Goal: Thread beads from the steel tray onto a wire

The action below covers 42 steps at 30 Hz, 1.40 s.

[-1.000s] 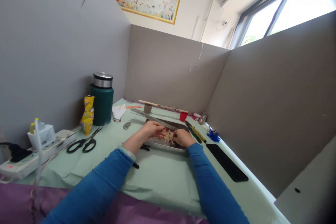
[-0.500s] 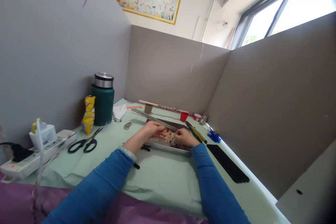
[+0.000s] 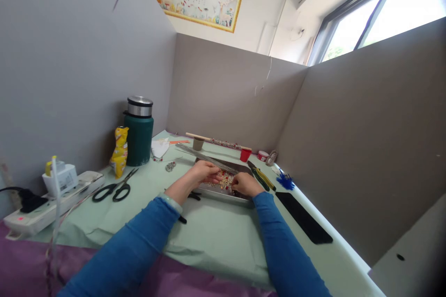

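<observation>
A shallow metal tray [image 3: 223, 196] holds a heap of small gold, red and clear beads [image 3: 226, 181]. Over its left side is my left hand [image 3: 203, 172], thumb and fingertips pinched together; whatever they grip is too small to make out. My right hand [image 3: 246, 184] reaches in from the right, its fingers closed and low at the beads, the tips partly hidden. Behind both hands, a bundle of thin metal wires [image 3: 204, 154] lies slantwise across the tray's far left side. Black tool handles [image 3: 182, 219] show partly under my left wrist.
Scissors [image 3: 116, 189], a power strip [image 3: 31, 216], a green flask [image 3: 140, 139] and a yellow packet [image 3: 119, 152] stand left. Behind the tray are a brown cup [image 3: 198, 144] and red cup [image 3: 245, 154]. Yellow-green pliers [image 3: 265, 180] and a black strip [image 3: 304, 218] lie right.
The view has shifted slightly, so the surroundings sit a little further right. My right hand's fingertips have dipped slightly towards the beads; my left hand holds its pinch in nearly the same place.
</observation>
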### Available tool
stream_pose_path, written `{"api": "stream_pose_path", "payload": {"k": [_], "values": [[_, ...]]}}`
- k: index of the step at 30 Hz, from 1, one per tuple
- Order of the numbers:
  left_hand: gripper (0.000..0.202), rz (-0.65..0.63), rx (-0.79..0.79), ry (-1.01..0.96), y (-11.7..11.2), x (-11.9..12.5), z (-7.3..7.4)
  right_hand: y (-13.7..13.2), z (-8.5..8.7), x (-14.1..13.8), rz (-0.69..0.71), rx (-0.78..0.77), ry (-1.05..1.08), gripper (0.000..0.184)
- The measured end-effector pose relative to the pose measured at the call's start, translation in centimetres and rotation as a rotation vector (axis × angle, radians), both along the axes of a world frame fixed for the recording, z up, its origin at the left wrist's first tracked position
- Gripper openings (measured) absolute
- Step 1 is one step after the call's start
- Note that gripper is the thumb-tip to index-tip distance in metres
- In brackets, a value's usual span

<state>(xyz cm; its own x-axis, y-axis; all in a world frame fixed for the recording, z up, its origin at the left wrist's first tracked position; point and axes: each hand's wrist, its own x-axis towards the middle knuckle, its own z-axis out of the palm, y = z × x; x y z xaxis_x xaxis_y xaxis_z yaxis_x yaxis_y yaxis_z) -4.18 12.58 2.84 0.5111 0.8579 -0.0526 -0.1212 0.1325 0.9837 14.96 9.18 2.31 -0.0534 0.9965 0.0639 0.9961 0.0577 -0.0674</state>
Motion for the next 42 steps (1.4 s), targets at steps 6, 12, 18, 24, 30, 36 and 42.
{"api": "stream_pose_path", "payload": {"k": [6,12,18,24,30,36,42], "values": [[0.011,-0.002,-0.003,0.010,-0.4,-0.1,0.4,0.3,0.2,-1.8,-0.051,0.009,-0.116,0.018],[0.010,0.001,-0.005,0.008,-0.4,-0.1,0.4,0.7,-0.2,-1.4,-0.044,0.007,-0.050,0.019],[0.013,-0.011,0.004,0.001,-0.3,-0.1,0.3,0.2,0.2,0.2,0.002,0.074,0.198,0.016],[0.017,-0.022,0.016,0.018,-0.1,-0.2,0.0,-0.7,1.4,-0.9,0.103,0.095,0.646,0.023],[0.020,-0.080,0.061,0.011,-0.1,-0.3,-0.2,-0.4,1.0,-3.4,0.134,0.115,1.074,0.017],[0.018,-0.101,0.028,0.010,-0.4,-0.3,0.2,-0.1,0.6,-4.4,0.140,0.226,1.070,0.014],[0.018,-0.108,-0.003,0.018,-0.9,-0.4,0.9,-0.4,0.8,-4.5,0.182,0.251,1.083,0.014]]}}
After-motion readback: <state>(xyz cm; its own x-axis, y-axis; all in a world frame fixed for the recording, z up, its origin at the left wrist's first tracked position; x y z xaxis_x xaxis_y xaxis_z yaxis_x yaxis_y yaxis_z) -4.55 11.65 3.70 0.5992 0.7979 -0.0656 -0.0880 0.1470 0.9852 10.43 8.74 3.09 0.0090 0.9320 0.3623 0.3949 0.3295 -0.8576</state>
